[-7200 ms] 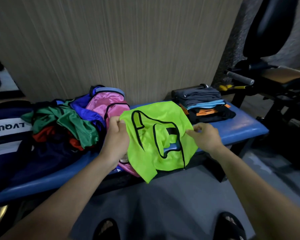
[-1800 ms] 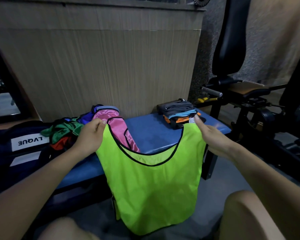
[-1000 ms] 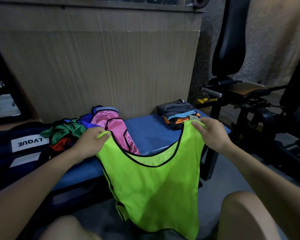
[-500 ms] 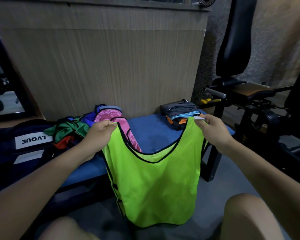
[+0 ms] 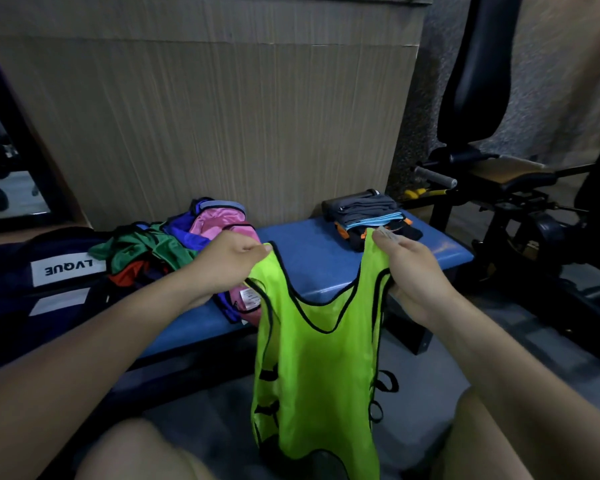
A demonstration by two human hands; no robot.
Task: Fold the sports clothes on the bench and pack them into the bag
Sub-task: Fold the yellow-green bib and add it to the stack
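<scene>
A neon-green training vest [image 5: 314,372] with black trim hangs in front of the blue bench [image 5: 309,268], its hem down by the floor. My left hand [image 5: 227,263] pinches its left shoulder strap and my right hand [image 5: 411,271] pinches the right one, held at bench height. On the bench's left lies a loose heap of pink, purple, green and red clothes [image 5: 174,244]. At its right end sits a stack of folded clothes [image 5: 369,216]. The dark bag [image 5: 35,289] with a white label lies at the far left.
A wood-grain wall panel [image 5: 222,126] rises right behind the bench. Black gym equipment with a padded seat [image 5: 506,174] stands to the right. My knees show at the bottom over the grey floor [image 5: 426,379].
My hands have drawn closer together, so the vest hangs narrower and its neckline sags deeper. Earlier it was bunched between my hands, then spread wide by the shoulders.
</scene>
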